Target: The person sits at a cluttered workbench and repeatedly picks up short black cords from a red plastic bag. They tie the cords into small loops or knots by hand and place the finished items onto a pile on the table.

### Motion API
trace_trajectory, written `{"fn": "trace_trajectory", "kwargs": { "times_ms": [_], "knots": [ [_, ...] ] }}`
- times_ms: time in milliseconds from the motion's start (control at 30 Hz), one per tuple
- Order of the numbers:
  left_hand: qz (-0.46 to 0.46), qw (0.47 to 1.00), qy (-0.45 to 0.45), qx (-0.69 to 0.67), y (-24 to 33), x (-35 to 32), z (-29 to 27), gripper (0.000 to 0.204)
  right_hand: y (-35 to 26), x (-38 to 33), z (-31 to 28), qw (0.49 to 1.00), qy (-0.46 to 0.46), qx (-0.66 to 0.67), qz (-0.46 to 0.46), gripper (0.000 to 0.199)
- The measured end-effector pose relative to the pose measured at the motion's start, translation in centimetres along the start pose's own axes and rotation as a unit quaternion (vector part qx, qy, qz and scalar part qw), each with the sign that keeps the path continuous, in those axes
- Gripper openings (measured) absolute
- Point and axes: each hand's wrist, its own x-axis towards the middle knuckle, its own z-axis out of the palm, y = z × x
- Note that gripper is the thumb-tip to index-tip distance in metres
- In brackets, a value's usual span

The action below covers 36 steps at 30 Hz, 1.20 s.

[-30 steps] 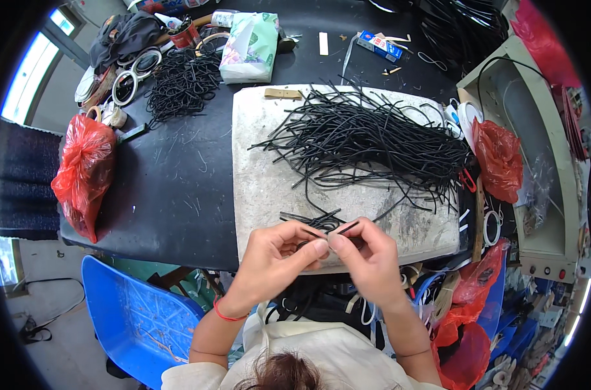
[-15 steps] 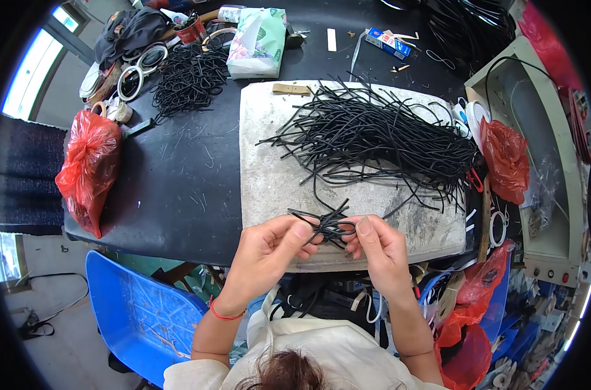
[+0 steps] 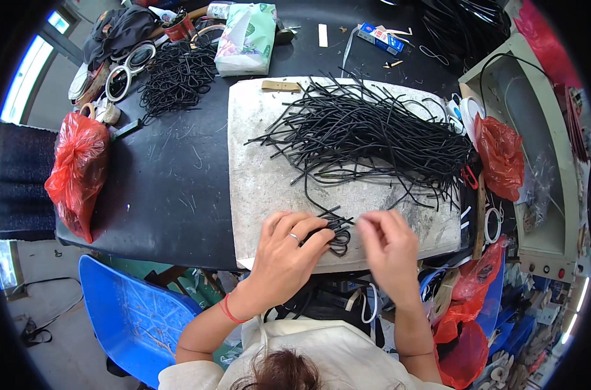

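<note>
My left hand [image 3: 290,250] is bent over a small looped bunch of black cords [image 3: 339,237] near the front of the pale board, its curled fingers closed on the bunch. Loops and loose ends poke out past the fingertips on the right side. A little to the right hovers my right hand [image 3: 391,250], its fingertips smeared by motion; whether they pinch anything does not show. Beyond both hands a big pile of cut black cords [image 3: 380,136] spreads over the pale board [image 3: 263,175].
A red plastic bag [image 3: 81,169] stands at the table's left. Tangled black cord [image 3: 175,78], a tissue pack [image 3: 246,42] and white tape rolls [image 3: 118,83] lie at the back. A blue tub [image 3: 136,312] sits below the left edge; a beige metal cabinet [image 3: 549,240] borders the right.
My left hand has turned palm-down over the cord bunch, which has been lowered onto the board. My right hand has come off the bunch and moved slightly right.
</note>
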Motion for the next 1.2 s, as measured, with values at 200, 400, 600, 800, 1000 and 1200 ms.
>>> {"fn": "trace_trajectory", "kwargs": {
  "times_ms": [200, 400, 600, 800, 1000, 1200],
  "knots": [
    [0.008, 0.999, 0.01, 0.037, -1.6, -0.3, -1.8, 0.022, 1.8, 1.4, 2.0, 0.963, 0.033, -0.111, -0.245, 0.014],
    [-0.086, 0.972, 0.084, 0.203, -7.6, -2.0, -6.9, 0.016, 2.1, 2.2, 2.6, 0.948, 0.066, -0.135, -0.282, 0.017],
    [-0.021, 0.968, 0.108, 0.224, -3.6, 1.5, -6.4, 0.027, 1.3, 1.7, 2.4, 0.958, 0.045, -0.043, -0.281, 0.02],
    [-0.11, 0.978, -0.015, -0.179, 0.1, 1.5, -2.6, 0.02, -1.3, 1.1, -0.4, 0.967, 0.029, 0.032, -0.251, 0.025],
    [-0.166, 0.944, -0.073, -0.276, 0.5, 1.2, -3.1, 0.016, -1.1, 2.3, -2.8, 0.956, 0.105, -0.059, -0.268, 0.024],
    [-0.409, 0.645, -0.025, -0.645, 1.1, 1.8, -1.4, 0.023, -2.3, 1.9, 0.2, 0.972, 0.156, 0.006, -0.175, 0.017]
  ]
}}
